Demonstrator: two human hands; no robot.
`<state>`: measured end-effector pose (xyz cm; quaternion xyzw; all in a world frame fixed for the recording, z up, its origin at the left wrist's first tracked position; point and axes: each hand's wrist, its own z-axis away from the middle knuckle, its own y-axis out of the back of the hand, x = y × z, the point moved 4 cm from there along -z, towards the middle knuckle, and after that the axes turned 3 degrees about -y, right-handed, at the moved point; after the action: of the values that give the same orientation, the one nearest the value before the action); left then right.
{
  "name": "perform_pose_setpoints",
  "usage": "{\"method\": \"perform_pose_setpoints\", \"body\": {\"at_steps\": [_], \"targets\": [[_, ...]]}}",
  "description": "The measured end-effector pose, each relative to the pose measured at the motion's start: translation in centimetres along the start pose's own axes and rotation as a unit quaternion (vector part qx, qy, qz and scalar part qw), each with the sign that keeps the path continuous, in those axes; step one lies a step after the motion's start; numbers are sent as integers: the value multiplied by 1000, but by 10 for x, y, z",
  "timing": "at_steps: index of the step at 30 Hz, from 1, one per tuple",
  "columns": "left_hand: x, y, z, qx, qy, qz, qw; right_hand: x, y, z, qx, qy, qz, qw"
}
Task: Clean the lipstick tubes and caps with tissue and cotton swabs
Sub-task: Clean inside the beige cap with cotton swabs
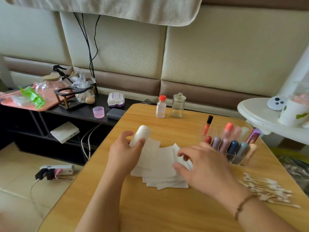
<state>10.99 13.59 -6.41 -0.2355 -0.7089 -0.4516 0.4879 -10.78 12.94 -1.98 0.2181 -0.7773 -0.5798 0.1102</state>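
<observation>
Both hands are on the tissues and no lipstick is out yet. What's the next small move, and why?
Probably peel one sheet off the tissue stack with the right hand, whose fingertips are already at the stack's edge. The left hand has its grip on a tissue roll, and the lipsticks all stand in the organizer, so a wiping sheet seems to come first.

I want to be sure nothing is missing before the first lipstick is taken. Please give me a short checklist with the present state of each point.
1. Tissue in hand: ok, left hand grips a rolled tissue.
2. Spare tissue sheets on the table: ok, fanned out under the right hand.
3. Cotton swabs within reach: ok, piled beside the right wrist.
4. Lipsticks upright in the clear organizer: ok.
5. Red-capped bottle opened: not ok, cap on.
6. Right hand free: cannot tell, its fingers touch the sheets.
</observation>
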Motion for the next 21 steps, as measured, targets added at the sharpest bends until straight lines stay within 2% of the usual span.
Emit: {"method": "perform_pose_setpoints", "body": {"at_steps": [2, 3, 7, 11, 14, 16, 18, 21], "targets": [[-2, 2, 0, 10, 8, 33, 999, -11, -15, -12, -83, -57, -37, 994], [-2, 3, 1, 14, 11, 47, 999, -12, -22, -16, -101, -88, -60, 989], [-3, 2, 2, 22, 12, 76, 997, -13, -32, -20, -104, -143, -116, 977], [5, 3, 4, 43, -13, 115, 992, -5, -14, -17, -3, -148, -256, 955], [14, -9, 10, -6, -44, 148, 988, 22, 15, -3, 102, -153, -330, 926], [19, -23, 15, -47, -73, 94, 992, 45, 28, 10, 119, -178, -364, 906], [20, -35, 20, -67, -105, -3, 992, 65, 32, 22, 116, -214, -379, 893], [19, -45, 23, -65, -159, -162, 972, 85, 34, 40, 98, -243, -375, 889]]}}
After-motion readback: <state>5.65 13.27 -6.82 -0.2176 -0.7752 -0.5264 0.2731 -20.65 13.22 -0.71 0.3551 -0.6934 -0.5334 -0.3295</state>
